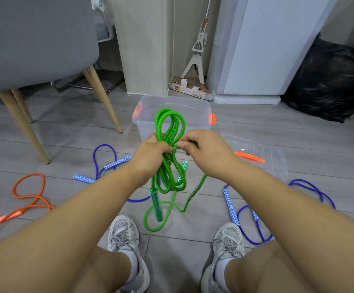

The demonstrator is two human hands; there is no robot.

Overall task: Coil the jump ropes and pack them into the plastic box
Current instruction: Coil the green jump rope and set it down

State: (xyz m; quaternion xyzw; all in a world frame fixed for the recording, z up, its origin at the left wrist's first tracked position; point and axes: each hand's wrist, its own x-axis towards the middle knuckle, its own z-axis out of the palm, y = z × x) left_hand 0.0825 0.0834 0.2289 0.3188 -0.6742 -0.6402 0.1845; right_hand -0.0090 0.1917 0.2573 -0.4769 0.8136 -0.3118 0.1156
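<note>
The green jump rope (170,123) was held up in front of the plastic box (193,115), gathered into several long loops but not yet bound. The bundle's waist was gripped by the left hand (150,157), its fingers curled round the strands. A single strand beside it was pinched between thumb and fingers of the right hand (209,154). One green handle (156,205) hung below the left hand, and a second, patterned handle (184,168) was seen among the lower loops. A thinner green strand (150,220) trailed from under the right hand to the floor and curled near the shoes; whether it belonged to the same rope could not be told.

The chief risk was judged to be the loops springing apart: they were uneven and held at one point only, so any slackening of the left grip during the wrap could let them slide out. The trailing strand could be stepped on or snagged, and the bundle jerked loose. The hanging handle's weight could also drag a loop down.

The box stood open, apparently with nothing in it, its clear lid (262,157) lying to the right. Two blue jump ropes (119,162) (232,208) and an orange jump rope (14,187) lay uncoiled on the floor, so most of the task was judged undone.
</note>
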